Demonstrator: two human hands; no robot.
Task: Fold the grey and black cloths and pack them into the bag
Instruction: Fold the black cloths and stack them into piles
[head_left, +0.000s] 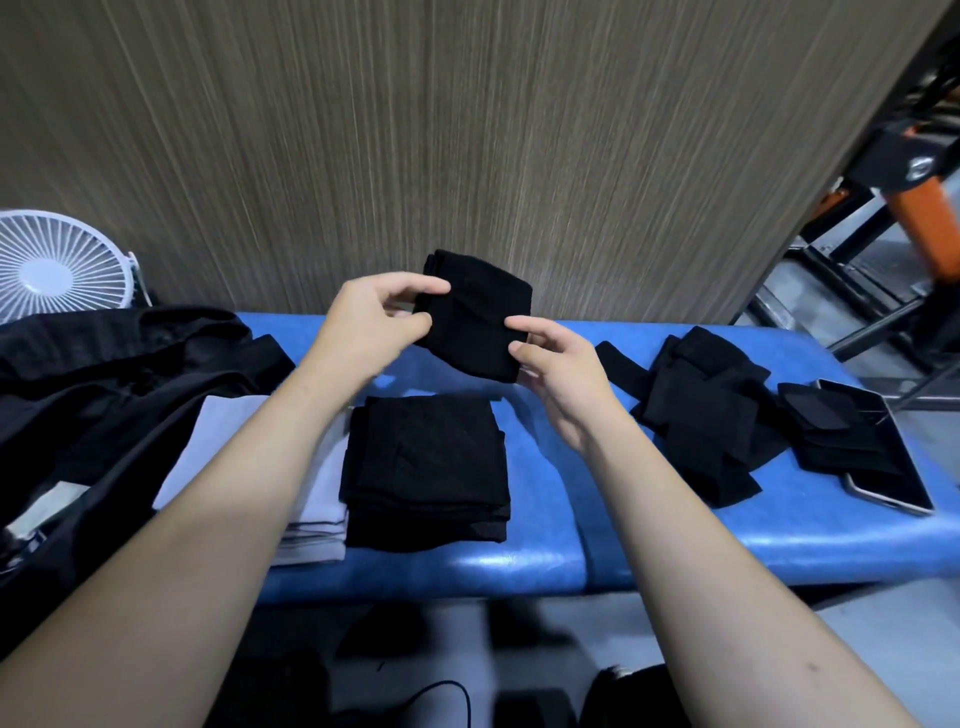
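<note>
The blue padded bench (545, 551) runs from nine to three o'clock across the view. At its nine o'clock end lies the black bag (104, 384), its mouth facing the person. Just right of the bag sit the folded stacks: the grey cloths (223, 431), then, touching them, the pile of folded black cloths (426, 467). At three o'clock a loose heap of unfolded black cloths (701, 415) lies beside a tablet (893, 467).

Held above the bench at twelve o'clock from the folded black pile is a small folded black cloth (478, 317), its long axis tilted from eleven toward five o'clock. The left hand (374, 322) pinches its nine o'clock edge between thumb and fingers; the right hand (561, 369) pinches the lower corner at four o'clock.

The black pile lies straight below at six o'clock, about equally near both hands, so setting the cloth down there looks like a short drop; the bag favours the left hand.
</note>
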